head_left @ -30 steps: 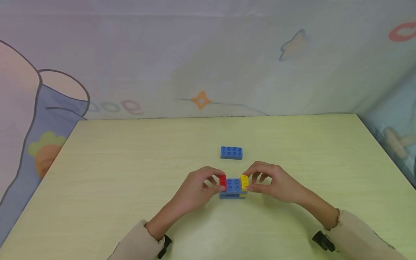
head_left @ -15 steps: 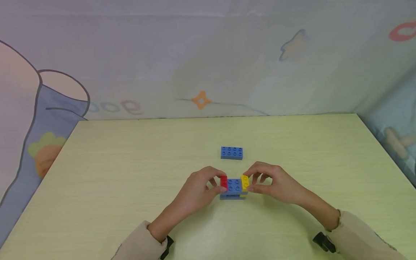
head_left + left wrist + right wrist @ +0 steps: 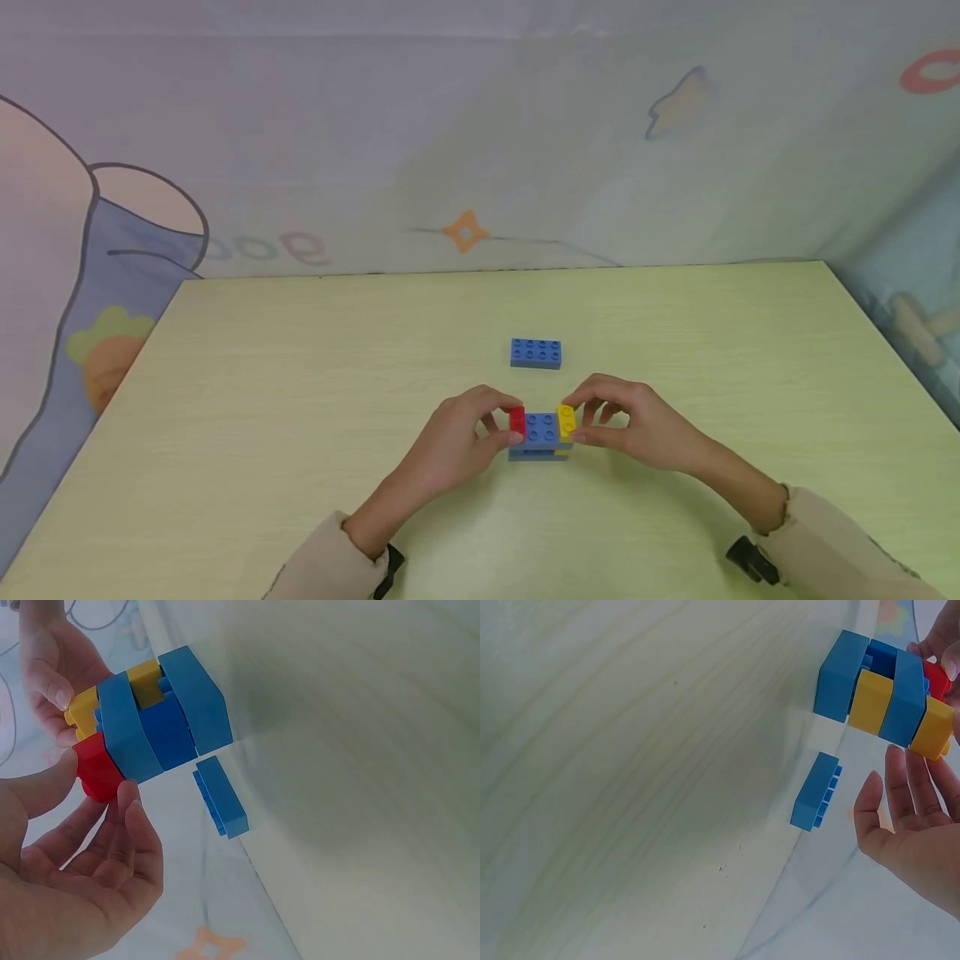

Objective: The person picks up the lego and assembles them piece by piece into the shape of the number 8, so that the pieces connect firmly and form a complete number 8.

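A small stack of bricks [image 3: 540,435] stands on the pale green table [image 3: 300,400], a blue brick [image 3: 840,675] at its base. In the top row, a red brick [image 3: 517,421] sits at the left and a yellow brick [image 3: 567,421] at the right, with blue studs between them. My left hand [image 3: 507,420] pinches the red brick [image 3: 97,771] between thumb and fingers. On the other side, my right hand [image 3: 577,419] pinches the yellow brick [image 3: 934,726]. A loose blue brick [image 3: 536,353] lies flat just behind the stack, apart from both hands.
A wall cloth with cartoon prints [image 3: 465,230] rises along the table's far edge and both sides. Beige sleeves [image 3: 322,567] cover both forearms near the front edge.
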The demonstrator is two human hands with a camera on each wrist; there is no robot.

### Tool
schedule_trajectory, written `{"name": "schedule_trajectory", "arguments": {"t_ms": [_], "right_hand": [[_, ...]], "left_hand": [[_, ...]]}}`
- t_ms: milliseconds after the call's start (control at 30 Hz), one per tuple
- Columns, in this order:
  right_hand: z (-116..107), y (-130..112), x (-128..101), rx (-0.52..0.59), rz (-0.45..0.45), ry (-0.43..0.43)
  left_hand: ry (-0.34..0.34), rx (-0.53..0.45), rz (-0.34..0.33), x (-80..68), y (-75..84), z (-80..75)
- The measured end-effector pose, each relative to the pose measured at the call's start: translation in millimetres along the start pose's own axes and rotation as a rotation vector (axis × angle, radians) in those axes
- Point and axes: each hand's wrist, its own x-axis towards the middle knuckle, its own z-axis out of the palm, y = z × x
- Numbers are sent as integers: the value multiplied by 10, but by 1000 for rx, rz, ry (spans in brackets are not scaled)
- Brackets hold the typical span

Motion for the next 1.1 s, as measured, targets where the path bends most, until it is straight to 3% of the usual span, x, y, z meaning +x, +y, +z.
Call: {"name": "schedule_trajectory", "arguments": {"t_ms": [167,500,600,800,1100], "right_hand": [[-35,20,10,11,9,-34],[-127,117,126,66,132,-40],[-131,186,175,32,143,-32],[-136,294,290,-52,267,-20],[-124,400,460,-126,323,1]], "left_hand": [[8,-6,7,-8,-14,10],[14,-22,-5,-16,-32,22],[10,-29,-12,-14,-40,22],[1,-38,-13,-17,-52,21],[9,-42,0,-27,-61,19]]}}
